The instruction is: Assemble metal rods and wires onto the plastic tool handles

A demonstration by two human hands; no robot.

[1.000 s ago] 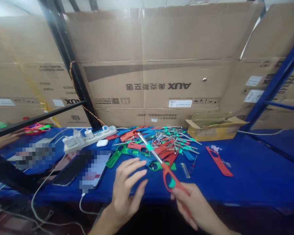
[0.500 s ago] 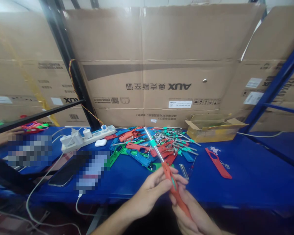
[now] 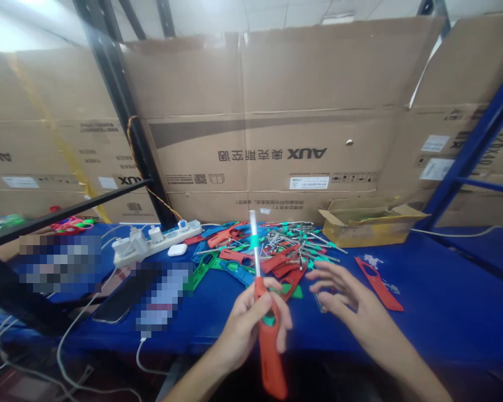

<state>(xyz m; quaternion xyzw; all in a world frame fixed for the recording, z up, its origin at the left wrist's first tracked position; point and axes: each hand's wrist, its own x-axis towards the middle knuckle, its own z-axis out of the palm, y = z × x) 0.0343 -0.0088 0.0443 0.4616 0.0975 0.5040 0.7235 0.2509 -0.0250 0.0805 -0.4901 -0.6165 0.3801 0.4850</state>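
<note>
My left hand (image 3: 251, 318) is closed round a long-necked gas lighter (image 3: 272, 357) with a red handle, a green trigger and a silver tube that carries a green collar. The tube points up and away from me. To the right, my right hand (image 3: 347, 296) holds nothing, its fingers apart and bent toward the lighter without touching it. Behind both hands lies a pile of lighter parts (image 3: 280, 259): red, blue and green handle shells and metal tubes with green collars. A single red handle shell (image 3: 379, 285) rests apart at the right, beside small white pieces.
A yellow-taped cardboard box (image 3: 373, 229) stands at the back right. On the left are a power strip (image 3: 159, 243), a white earphone case (image 3: 178, 250), a black phone (image 3: 126, 296) and cables. A co-worker's arm (image 3: 20, 245) shows at far left, beyond a black post.
My right hand has let go of the lighter's handle and moved up to the right, its fingers opening. The lighter, in my left hand, has swung more upright and shifted left.
</note>
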